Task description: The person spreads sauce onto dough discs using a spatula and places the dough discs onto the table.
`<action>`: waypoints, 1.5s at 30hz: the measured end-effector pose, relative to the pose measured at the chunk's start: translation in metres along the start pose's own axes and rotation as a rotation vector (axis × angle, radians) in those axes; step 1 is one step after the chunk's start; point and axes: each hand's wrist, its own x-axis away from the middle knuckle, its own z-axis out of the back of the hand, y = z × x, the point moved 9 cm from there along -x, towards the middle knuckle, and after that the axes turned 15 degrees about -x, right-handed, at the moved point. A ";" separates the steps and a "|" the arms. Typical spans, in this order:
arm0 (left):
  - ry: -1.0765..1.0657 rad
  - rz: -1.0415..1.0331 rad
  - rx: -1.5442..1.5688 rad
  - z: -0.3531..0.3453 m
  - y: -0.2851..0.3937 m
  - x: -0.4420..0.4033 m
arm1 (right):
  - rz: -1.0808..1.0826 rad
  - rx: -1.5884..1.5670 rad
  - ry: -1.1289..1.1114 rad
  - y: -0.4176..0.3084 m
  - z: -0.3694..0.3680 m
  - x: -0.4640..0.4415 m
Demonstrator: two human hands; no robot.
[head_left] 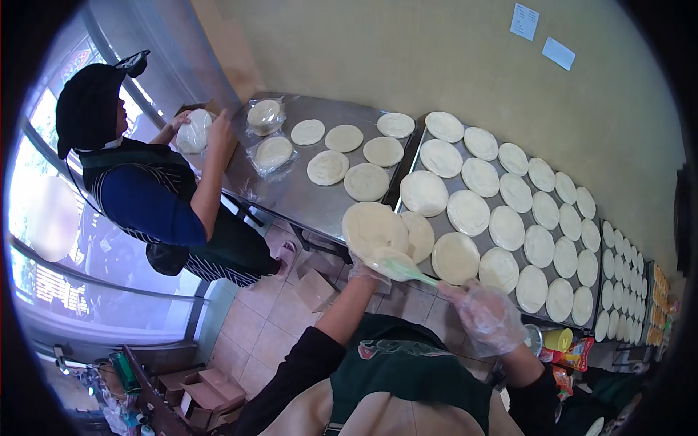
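My left hand (pixel 366 271), in a clear plastic glove, supports a round flatbread (pixel 372 224) from below; its fingers are mostly hidden under the bread. The gloved right hand (pixel 491 318) is closed round the green handle of a pale spatula (pixel 398 266). The spatula's broad end lies over the near edge of the held flatbread, and I cannot tell whether they touch. Just beyond, another pale round bread (pixel 418 236) is partly covered by the held one. Rows of similar breads (pixel 466 212) lie on the metal tray to the right.
At left, a co-worker (pixel 156 196) holds a wrapped bread (pixel 195 132) by a cardboard box. Loose and plastic-wrapped breads (pixel 275 153) sit on the metal table (pixel 291 192). Further trays (pixel 624 280) of breads continue right. Cardboard boxes (pixel 214 389) lie on the tiled floor. A wall (pixel 363 51) stands behind.
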 end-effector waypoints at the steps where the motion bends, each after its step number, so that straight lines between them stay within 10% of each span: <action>1: 0.078 -0.024 -0.033 0.012 0.003 0.001 | 0.004 0.002 -0.007 0.007 0.001 0.006; 16: -0.049 -0.212 -0.731 -0.020 0.013 0.017 | -0.006 -0.329 0.324 0.029 -0.002 0.009; 23: -0.118 -0.020 -0.015 -0.031 0.002 0.032 | -0.238 -0.817 0.038 0.034 -0.017 0.017; 25: -0.160 -0.019 0.015 -0.034 -0.001 0.032 | -0.314 -0.725 0.065 0.042 -0.018 0.014; 27: -0.083 -0.065 -0.304 -0.021 0.001 0.029 | 0.101 -0.583 0.145 0.014 -0.014 0.008; 37: 0.048 -0.069 -0.032 -0.010 0.001 0.036 | 0.040 -0.133 0.362 0.059 -0.063 0.029; 42: 0.064 -0.117 -0.478 -0.009 0.007 0.034 | 0.023 -0.255 0.562 0.062 -0.051 0.038; 45: -0.168 -0.078 -0.108 -0.029 -0.002 0.037 | 0.174 -0.197 0.428 0.035 -0.074 0.035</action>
